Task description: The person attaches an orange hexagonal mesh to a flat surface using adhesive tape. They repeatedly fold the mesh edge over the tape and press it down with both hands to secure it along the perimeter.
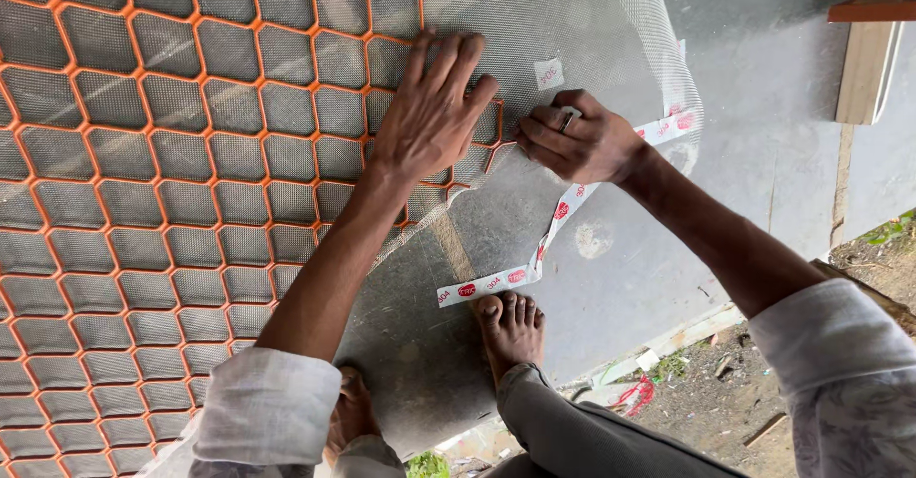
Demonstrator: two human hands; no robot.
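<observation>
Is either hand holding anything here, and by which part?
Right hand grips a small silvery tool; which part is hidden. Left hand holds nothing, pressing flat on grey wire mesh over the orange honeycomb grille.

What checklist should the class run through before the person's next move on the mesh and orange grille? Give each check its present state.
1. Left hand pressed flat on the grey mesh over the orange grille: ok.
2. Right hand gripping a small metal tool at the mesh edge: ok, though what kind of tool: cannot tell.
3. Mesh lying smooth over the grille: not ok, it curls up at the far right edge.
4. White tape strip neatly in place: not ok, it trails loose toward the bare foot.
5. Foot away from the tape end: not ok, the toes sit right beside it.
</observation>
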